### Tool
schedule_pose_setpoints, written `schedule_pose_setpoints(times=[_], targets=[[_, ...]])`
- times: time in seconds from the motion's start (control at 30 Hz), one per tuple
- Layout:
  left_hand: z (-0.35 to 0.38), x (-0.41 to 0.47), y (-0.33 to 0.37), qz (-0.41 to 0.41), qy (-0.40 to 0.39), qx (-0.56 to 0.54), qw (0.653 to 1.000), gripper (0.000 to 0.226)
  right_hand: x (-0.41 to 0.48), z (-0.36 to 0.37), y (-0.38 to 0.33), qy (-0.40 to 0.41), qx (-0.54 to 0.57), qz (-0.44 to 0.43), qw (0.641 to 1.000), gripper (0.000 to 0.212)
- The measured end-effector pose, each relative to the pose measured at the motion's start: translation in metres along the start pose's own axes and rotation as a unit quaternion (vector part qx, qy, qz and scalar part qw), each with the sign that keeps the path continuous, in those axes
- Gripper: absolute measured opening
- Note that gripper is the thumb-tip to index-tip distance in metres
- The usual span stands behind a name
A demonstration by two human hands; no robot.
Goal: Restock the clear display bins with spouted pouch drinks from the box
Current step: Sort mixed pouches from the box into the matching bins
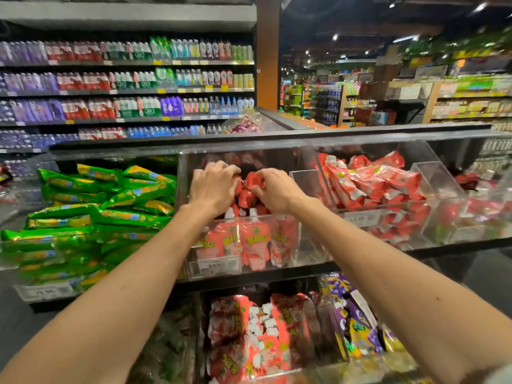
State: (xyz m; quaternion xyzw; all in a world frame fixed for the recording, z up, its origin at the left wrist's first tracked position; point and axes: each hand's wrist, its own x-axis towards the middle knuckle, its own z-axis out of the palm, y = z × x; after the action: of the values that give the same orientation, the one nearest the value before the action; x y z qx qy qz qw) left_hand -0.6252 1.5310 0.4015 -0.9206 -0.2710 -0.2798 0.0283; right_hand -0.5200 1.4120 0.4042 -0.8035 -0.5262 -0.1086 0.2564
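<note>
Red spouted pouches are sitting bunched between both hands, up in the back half of the middle clear display bin. Left hand is curling its fingers over the left side of the bunch, knuckles up. Right hand is gripping the right side of the same bunch, fingers bent inward. Fingertips of the two hands are nearly meeting over the pouches; the exact number held is not readable. Both forearms are reaching in over the bin's front wall.

Just below the hands, white spout caps are poking up. Pink pouches are standing upright against the front wall, printed faces outward. A price label is sitting on the lower front of that bin; its digits are blurring out.

To the right, a neighbouring bin is holding a loose pile of red-and-white pouches lying at a slant. To the left, green snack packets are lying stacked flat in their own bin.

On the lower tier, pink capped pouches are lying heaped directly beneath the middle bin, with purple pouches just beside them on the right.

Behind the display, shelves of bottled drinks are running along the back wall.
</note>
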Motion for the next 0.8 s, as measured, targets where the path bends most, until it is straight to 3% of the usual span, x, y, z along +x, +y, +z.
schedule_pose_setpoints(times=[0.23, 0.37, 0.57, 0.8], targets=[[-0.029, -0.091, 0.071, 0.100, 0.097, -0.243, 0.960, 0.013, -0.139, -0.027, 0.020, 0.160, 0.140, -0.079, 0.974, 0.019], [-0.008, -0.167, 0.153, 0.066, 0.089, -0.350, 0.930, 0.011, -0.263, -0.022, 0.070, 0.181, 0.200, -0.010, 0.963, 0.014], [0.073, -0.274, 0.352, 0.014, -0.082, -0.512, 0.855, 0.023, -0.466, -0.037, 0.194, 0.176, 0.239, 0.210, 0.932, 0.023], [0.155, -0.349, 0.603, 0.107, -0.315, -0.561, 0.758, 0.032, -0.661, -0.120, 0.320, 0.200, 0.159, 0.463, 0.848, 0.029]])
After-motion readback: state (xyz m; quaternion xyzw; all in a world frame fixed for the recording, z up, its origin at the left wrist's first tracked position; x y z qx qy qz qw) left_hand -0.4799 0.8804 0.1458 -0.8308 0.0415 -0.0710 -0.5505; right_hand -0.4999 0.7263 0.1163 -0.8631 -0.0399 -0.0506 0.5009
